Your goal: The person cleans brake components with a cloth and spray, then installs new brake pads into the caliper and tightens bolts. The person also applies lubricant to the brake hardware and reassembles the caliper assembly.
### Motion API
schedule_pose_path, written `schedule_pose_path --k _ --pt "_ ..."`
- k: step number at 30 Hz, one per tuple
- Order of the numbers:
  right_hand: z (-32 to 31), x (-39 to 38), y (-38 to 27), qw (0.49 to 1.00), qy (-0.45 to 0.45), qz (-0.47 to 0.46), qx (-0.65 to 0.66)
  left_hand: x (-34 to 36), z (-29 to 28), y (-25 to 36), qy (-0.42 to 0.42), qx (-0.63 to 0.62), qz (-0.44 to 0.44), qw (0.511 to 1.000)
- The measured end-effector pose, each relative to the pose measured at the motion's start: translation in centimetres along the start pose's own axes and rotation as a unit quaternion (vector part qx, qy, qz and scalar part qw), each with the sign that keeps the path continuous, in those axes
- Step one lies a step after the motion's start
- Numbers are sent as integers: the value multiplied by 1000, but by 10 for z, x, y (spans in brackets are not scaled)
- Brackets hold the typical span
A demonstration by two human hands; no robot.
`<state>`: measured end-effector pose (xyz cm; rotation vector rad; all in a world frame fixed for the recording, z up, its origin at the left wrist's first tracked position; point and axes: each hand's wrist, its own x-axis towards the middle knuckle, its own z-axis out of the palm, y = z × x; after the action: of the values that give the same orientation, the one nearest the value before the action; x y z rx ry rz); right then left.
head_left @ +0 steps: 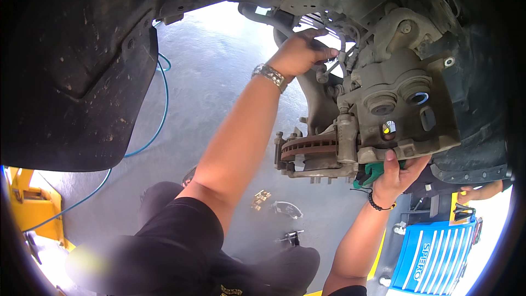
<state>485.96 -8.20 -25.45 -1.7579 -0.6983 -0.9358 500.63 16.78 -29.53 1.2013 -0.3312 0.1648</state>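
The brake caliper (405,96) is swung up, its two round pistons facing me. Beneath it to the left sits the rusty brake disc (309,147) in its bracket. My right hand (395,178) grips the caliper's lower edge, thumb on the metal, the other fingers partly hidden. Under that edge, against this hand, hangs a green cloth (374,174). Up at the left, my left hand (303,53) is closed beside the hoses and suspension parts, thumb pointing right. What its curled fingers hold is hidden.
A dark wheel-arch liner (71,71) fills the upper left. On the floor lie gold-coloured clips (261,199), a brake pad (286,209) and a small metal tool (291,238). A blue tool cabinet (435,257) stands lower right, near another person's hand (481,192). A blue hose (164,104) trails left.
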Motion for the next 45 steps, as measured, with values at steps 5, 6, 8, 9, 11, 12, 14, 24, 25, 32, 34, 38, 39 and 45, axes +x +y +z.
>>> schedule_pose_path --k 5,6,8,9,11,12,14,24,25,32,34,38,39,45 --pt "2 -3 -2 999 15 34 31 7 2 0 -27 53 31 998" --pt "2 -5 -3 999 17 39 32 7 -1 3 7 74 49 996" --pt "8 -4 -5 998 20 46 36 9 -10 5 34 68 76 994" --pt "7 -2 -6 998 22 48 36 7 -6 11 50 122 84 988" --pt "-1 -6 -2 997 -3 69 15 3 4 21 84 228 101 965" --pt "-2 -4 -3 997 -19 75 10 4 -1 20 85 235 106 962" --pt "0 -3 -5 997 -8 70 10 9 -8 1 47 236 73 968" --pt "0 -6 -3 998 16 68 4 0 22 -38 -70 -256 49 963" --pt "0 -6 -3 997 13 70 9 0 22 -40 -80 -240 42 967" --pt "3 -9 0 997 33 72 13 4 16 -69 -73 -252 20 965" --pt "1 -11 1 996 39 75 9 2 21 -67 -68 -260 21 963" --pt "2 -9 -1 996 47 70 6 4 22 -67 -94 -223 48 969" --pt "4 -11 -2 996 48 70 5 3 20 -68 -104 -212 50 970" --pt "-2 -14 6 996 53 78 -2 4 5 -71 -49 -255 32 965"
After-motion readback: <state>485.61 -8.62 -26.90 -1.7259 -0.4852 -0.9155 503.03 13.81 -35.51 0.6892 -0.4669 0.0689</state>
